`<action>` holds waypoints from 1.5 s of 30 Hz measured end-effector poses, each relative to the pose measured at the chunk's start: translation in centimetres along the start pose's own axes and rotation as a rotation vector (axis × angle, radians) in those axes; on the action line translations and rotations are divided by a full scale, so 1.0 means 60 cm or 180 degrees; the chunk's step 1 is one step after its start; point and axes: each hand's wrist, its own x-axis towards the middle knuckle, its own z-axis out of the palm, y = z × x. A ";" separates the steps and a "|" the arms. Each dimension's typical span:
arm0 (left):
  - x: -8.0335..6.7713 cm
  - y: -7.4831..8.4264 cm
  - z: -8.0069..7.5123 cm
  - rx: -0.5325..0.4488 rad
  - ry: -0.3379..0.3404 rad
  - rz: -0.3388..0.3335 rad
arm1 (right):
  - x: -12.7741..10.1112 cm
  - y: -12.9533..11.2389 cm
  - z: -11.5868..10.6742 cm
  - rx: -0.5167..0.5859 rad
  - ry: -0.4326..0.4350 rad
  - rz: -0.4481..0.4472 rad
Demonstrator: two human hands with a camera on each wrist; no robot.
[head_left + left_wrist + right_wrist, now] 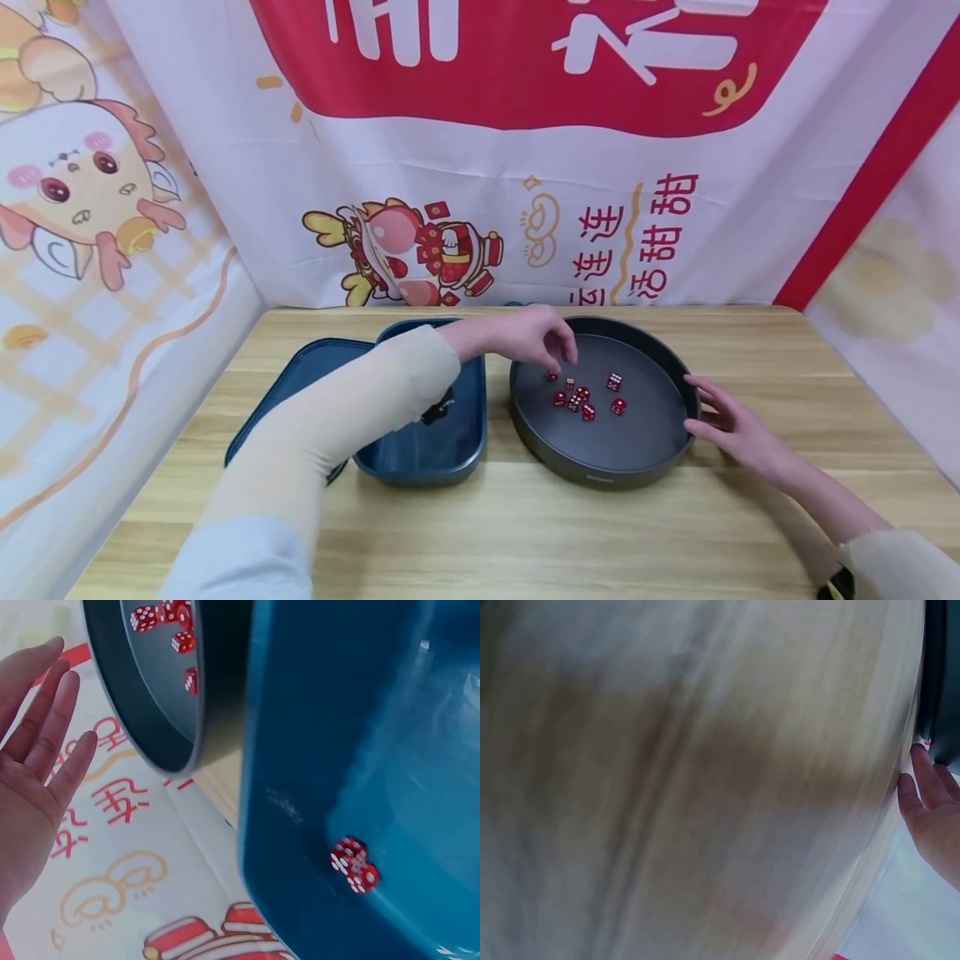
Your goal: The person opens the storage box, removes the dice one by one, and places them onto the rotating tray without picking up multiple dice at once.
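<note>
Blue lid [300,375] lies far left on the wooden bench [525,533], with the blue box [438,454] beside it holding one red die [354,865]. I see my left hand [525,333] over the round dark tray [660,454], fingers relaxed, holding nothing, above the red dice [581,396]. My right hand [731,425] rests flat-fingered against the tray's right rim.

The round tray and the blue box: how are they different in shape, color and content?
The round tray is circular, dark grey and shallow; the blue box is rectangular with rounded corners and deeper. The tray holds several red dice, while the wrist view shows two dice in the box. Both stand open on the wooden table.
</note>
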 end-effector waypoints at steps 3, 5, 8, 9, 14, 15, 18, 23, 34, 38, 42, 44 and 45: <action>-0.024 -0.006 -0.002 -0.0045 0.0069 0.0008 | 0.000 0.001 0.001 -0.0003 -0.0011 0.0018; -0.040 -0.011 -0.002 -0.0085 0.0107 0.0025 | 0.001 0.002 0.002 0.0000 -0.0012 0.0007; -0.065 -0.018 -0.002 -0.0107 0.0168 0.0039 | 0.002 0.002 0.003 0.0009 -0.0004 -0.0037; -0.072 -0.022 -0.001 -0.0106 0.0197 0.0038 | 0.002 0.002 0.003 0.0014 0.0004 -0.0060; -0.104 -0.047 0.002 -0.0197 0.0341 0.0090 | 0.002 0.003 0.002 0.0028 0.0014 -0.0073; -0.110 -0.054 0.003 -0.0219 0.0378 0.0101 | 0.002 0.004 0.001 0.0025 0.0004 -0.0055; -0.125 -0.074 0.005 -0.0304 0.0489 0.0099 | 0.003 0.003 -0.001 0.0001 -0.0022 -0.0004; -0.155 -0.097 -0.001 -0.0383 0.0650 -0.0150 | 0.004 0.003 -0.001 -0.0011 -0.0031 -0.0001; -0.184 -0.161 -0.014 -0.0141 0.0705 -0.0633 | 0.003 0.007 -0.001 0.0005 -0.0008 -0.0078; -0.179 -0.177 -0.013 -0.0106 0.0663 -0.0638 | 0.002 0.007 -0.002 -0.0020 -0.0012 -0.0073; -0.171 -0.189 -0.009 -0.0028 0.0564 -0.0675 | 0.002 0.007 -0.001 -0.0002 0.0016 -0.0110; -0.167 -0.194 -0.006 0.0033 0.0501 -0.0764 | 0.002 0.007 0.000 0.0024 0.0030 -0.0143; -0.164 -0.197 -0.005 0.0053 0.0465 -0.0811 | 0.002 0.007 0.000 0.0036 0.0033 -0.0144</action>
